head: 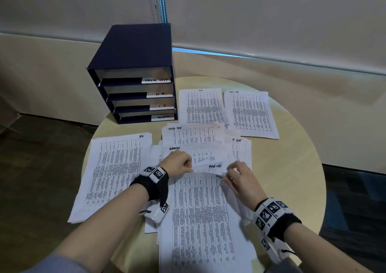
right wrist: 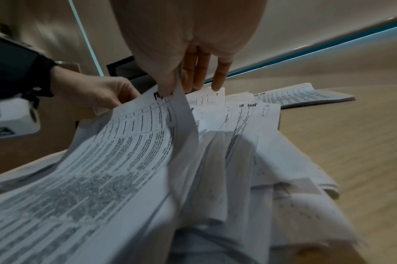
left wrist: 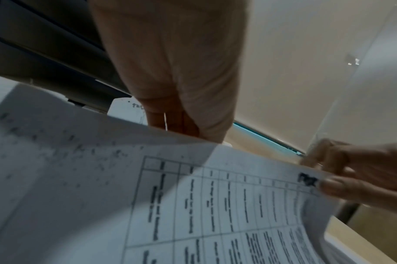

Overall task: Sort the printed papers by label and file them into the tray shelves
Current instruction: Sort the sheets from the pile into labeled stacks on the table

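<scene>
A printed sheet lies on top of the loose middle pile, its far edge lifted and curved. My left hand grips that edge at the left corner, and my right hand pinches the right corner. In the right wrist view the thumb and fingers of my right hand close on the sheet over its handwritten label, which I cannot read. The left wrist view shows the sheet raised in front of my left hand. The navy tray shelves stand at the back left, labelled TASK LIST, H.R., I.T. and ADMIN.
Three sorted stacks lie on the round wooden table: HR at the left, I.T. behind the middle pile, TASK LIST at the back right. The table's edge curves close behind the right stack. A wall and window blinds rise beyond.
</scene>
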